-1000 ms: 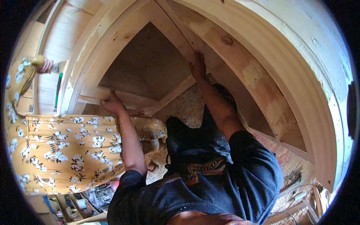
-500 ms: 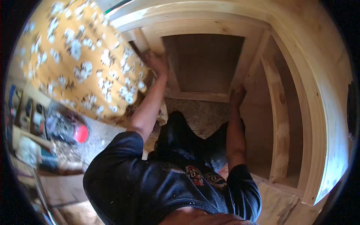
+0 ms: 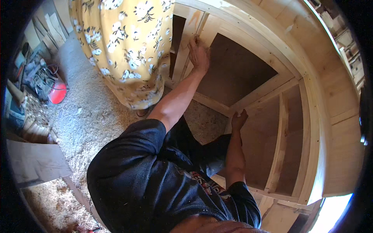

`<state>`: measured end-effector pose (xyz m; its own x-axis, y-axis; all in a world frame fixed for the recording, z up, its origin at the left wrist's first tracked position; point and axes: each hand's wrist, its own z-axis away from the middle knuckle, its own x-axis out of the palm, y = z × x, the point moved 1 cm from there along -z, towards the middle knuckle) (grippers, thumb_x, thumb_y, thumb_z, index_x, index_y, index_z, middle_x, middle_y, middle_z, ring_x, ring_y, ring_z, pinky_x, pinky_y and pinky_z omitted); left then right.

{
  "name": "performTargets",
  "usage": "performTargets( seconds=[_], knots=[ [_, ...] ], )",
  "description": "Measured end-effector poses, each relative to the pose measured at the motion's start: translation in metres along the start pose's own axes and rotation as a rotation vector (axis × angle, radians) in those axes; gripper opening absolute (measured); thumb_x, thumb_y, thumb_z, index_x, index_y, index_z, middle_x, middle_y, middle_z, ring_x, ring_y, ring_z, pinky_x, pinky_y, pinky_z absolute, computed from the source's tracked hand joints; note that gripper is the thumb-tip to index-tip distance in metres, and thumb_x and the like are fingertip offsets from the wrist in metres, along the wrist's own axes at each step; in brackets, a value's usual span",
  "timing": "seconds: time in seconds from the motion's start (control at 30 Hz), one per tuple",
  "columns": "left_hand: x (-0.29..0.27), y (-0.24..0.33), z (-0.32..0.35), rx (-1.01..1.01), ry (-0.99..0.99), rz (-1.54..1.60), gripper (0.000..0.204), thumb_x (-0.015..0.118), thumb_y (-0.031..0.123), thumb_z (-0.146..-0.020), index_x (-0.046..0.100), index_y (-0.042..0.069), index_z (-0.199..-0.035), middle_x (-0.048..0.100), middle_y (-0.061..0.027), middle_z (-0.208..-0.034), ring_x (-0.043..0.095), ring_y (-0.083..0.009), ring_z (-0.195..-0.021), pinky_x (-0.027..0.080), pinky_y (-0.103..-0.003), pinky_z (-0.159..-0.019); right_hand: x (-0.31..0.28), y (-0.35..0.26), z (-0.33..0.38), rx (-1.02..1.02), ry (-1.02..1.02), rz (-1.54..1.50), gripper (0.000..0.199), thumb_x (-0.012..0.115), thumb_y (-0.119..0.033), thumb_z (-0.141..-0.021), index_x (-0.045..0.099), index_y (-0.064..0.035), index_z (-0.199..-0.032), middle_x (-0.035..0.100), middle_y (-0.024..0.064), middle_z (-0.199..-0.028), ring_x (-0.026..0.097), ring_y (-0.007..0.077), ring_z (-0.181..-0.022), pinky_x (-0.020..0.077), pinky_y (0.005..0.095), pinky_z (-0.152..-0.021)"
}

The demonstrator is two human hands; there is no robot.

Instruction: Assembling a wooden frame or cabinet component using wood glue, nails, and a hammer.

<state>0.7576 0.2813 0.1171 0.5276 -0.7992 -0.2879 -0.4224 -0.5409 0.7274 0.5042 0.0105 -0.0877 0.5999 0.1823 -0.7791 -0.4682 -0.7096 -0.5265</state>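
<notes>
A wooden door frame (image 3: pixel 233 101) with a dark inner panel (image 3: pixel 241 66) sits in the front of a pale wooden cabinet (image 3: pixel 307 101). At its left upright, my left hand (image 3: pixel 199 54) has its fingers curled against the wood. My right hand (image 3: pixel 238 120) is by the frame's lower right corner, thumb and fingers apart, and nothing shows in it. Whether that hand touches the wood I cannot tell.
Close on my left stands a person in a yellow flowered garment (image 3: pixel 132 50). Wood shavings cover the floor (image 3: pixel 81 120). A red rounded object (image 3: pixel 57 93) lies among clutter at far left, near a board (image 3: pixel 37 161). An upright wooden divider (image 3: pixel 279 143) stands inside the cabinet's right opening.
My view has turned, showing more of the floor at left and the cabinet's right side. The flowered garment hangs more upright. My right hand has come slightly away from the frame's lower corner.
</notes>
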Motion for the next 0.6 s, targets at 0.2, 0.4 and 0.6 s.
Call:
performTargets(
  seconds=[0.2,0.4,0.6],
  knots=[
    [-0.008,-0.016,0.008,-0.046,-0.058,0.092,0.077,0.082,0.007,-0.077,0.042,-0.003,-0.143,0.048,-0.0201,-0.129,0.049,-0.0399,-0.124,0.049,-0.048,-0.097,-0.012,-0.034,0.032,-0.051,-0.056,0.007,0.053,0.064,-0.009,-0.097,0.045,0.0040,-0.145,0.052,0.0230,-0.129,0.054,0.0373,-0.118,0.0466,0.0484,-0.100],
    [-0.009,-0.016,0.004,-0.057,-0.046,0.104,0.072,0.084,0.014,-0.077,0.048,0.004,-0.139,0.051,-0.0160,-0.124,0.052,-0.0386,-0.120,0.051,-0.053,-0.090,-0.017,-0.025,0.029,-0.107,-0.021,0.047,0.055,0.065,-0.011,-0.097,0.044,0.0035,-0.146,0.051,0.0243,-0.129,0.057,0.0377,-0.115,0.0480,0.0483,-0.099],
    [-0.016,-0.023,0.004,-0.020,-0.105,0.112,0.073,0.085,0.011,-0.076,0.049,-0.002,-0.138,0.051,-0.0180,-0.123,0.053,-0.0370,-0.118,0.050,-0.047,-0.095,-0.008,-0.030,0.035,-0.195,-0.034,0.075,0.058,0.067,-0.013,-0.096,0.043,0.0027,-0.146,0.051,0.0252,-0.129,0.059,0.0383,-0.115,0.0499,0.0476,-0.098]
  ],
)
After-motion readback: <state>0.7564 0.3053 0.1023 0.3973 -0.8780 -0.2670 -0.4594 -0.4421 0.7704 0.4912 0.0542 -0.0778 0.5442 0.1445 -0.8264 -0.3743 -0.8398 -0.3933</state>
